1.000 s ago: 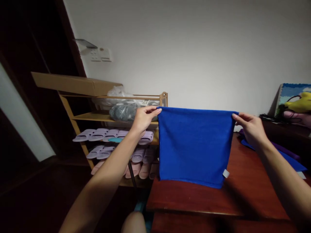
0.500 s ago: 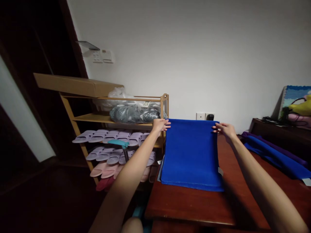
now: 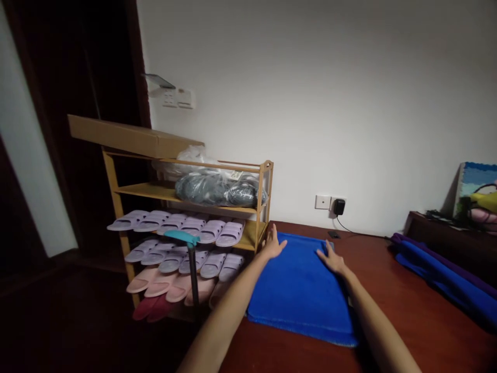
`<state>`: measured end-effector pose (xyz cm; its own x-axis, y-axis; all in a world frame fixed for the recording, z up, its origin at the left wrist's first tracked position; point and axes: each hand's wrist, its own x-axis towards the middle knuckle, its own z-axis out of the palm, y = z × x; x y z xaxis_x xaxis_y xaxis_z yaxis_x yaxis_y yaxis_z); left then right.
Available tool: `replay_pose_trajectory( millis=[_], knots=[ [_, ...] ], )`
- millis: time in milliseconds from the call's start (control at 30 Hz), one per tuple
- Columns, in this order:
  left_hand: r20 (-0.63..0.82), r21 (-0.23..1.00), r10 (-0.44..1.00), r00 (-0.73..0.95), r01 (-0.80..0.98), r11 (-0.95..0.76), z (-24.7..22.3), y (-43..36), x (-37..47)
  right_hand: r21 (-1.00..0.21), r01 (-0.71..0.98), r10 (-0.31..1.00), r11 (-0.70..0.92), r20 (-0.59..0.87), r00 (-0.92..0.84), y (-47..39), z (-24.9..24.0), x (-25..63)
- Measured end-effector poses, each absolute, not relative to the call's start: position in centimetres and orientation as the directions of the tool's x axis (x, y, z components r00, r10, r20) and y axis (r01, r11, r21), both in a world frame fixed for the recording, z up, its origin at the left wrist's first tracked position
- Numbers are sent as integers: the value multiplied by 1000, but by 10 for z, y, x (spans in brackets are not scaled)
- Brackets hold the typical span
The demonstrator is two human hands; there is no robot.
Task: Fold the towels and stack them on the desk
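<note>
A folded blue cloth (image 3: 301, 295) lies flat on the reddish-brown table (image 3: 382, 274), its frayed front edge near the table's front. My left hand (image 3: 274, 246) is at the cloth's far left corner with fingers apart. At the far right corner my right hand (image 3: 332, 259) rests with its thumb and fingers spread. Neither hand grips the cloth. Whatever lies under the cloth is hidden.
Left of the table stands a wooden rack (image 3: 258, 207) with purple slippers (image 3: 231, 233), bagged items (image 3: 217, 189) and a cardboard box (image 3: 128, 137). A teal-topped handle (image 3: 182, 237) stands before it. More blue cloth (image 3: 438, 274) lies right; a charger (image 3: 339, 207) is behind.
The blue cloth's far edge, held up by both hands before, has come down onto the table. Both hands have lowered and let go of its corners. The view has shifted slightly.
</note>
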<state>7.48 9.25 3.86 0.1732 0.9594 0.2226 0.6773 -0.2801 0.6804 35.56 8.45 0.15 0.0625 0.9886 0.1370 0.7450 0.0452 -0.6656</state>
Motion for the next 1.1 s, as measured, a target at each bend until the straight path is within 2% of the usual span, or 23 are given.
replay_pose_trajectory(
  millis=[167, 300, 433, 533, 767, 933, 1100],
  knots=[
    [80, 469, 977, 196, 858, -210, 3, 97, 77, -430, 901, 996, 49, 93, -10, 83, -26, 351],
    [73, 354, 974, 215, 907, -227, 1, 99, 75, -300, 953, 996, 48, 92, -21, 80, -22, 352],
    [136, 245, 958, 251, 929, -278, 12, 91, 83, -217, 974, 989, 65, 146, -34, 72, -9, 342],
    [175, 174, 928, 328, 918, -357, 16, 81, 93, -199, 975, 987, 95, 146, -67, 67, -4, 329],
    [102, 129, 909, 405, 900, -416, 8, 53, 96, -202, 974, 995, 101, 17, -99, 53, -15, 314],
    [187, 93, 890, 416, 894, -438, 13, 18, 103, -183, 975, 991, 128, 56, -120, 54, -2, 307],
    [150, 129, 848, 509, 840, -527, 5, -15, 106, -186, 965, 981, 187, 93, -172, 68, 5, 282]
  ],
)
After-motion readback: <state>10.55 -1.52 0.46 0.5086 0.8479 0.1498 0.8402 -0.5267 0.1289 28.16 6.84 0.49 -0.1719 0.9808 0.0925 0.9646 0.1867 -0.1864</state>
